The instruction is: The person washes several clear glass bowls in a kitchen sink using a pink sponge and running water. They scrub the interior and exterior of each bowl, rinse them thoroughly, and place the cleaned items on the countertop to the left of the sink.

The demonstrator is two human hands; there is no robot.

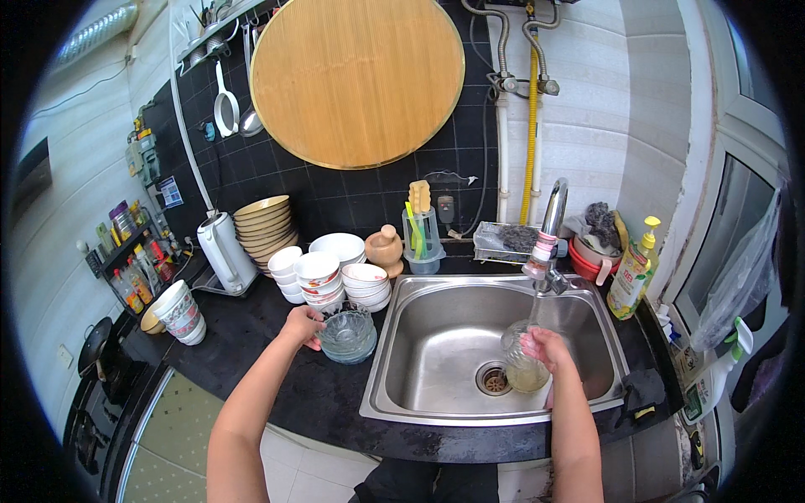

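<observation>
A stack of clear glass bowls (350, 345) stands on the black counter, left of the sink. My left hand (303, 327) is at the stack's left side, its fingers closed on the rim. Over the right half of the steel sink (432, 325), my right hand (548, 348) grips a glass bowl (527, 374) by its edge, with the bowl tilted. Water runs from the tap (552, 220) above onto this bowl. The drain (493, 379) shows just left of it.
Behind the glass stack are stacked white bowls (320, 281), tan bowls (264, 230) and a wooden mortar (384, 250). A utensil holder (423, 243) stands near the wall. Right of the sink are a soap bottle (633, 277), a red basin (589, 267) and a dark cloth (644, 391).
</observation>
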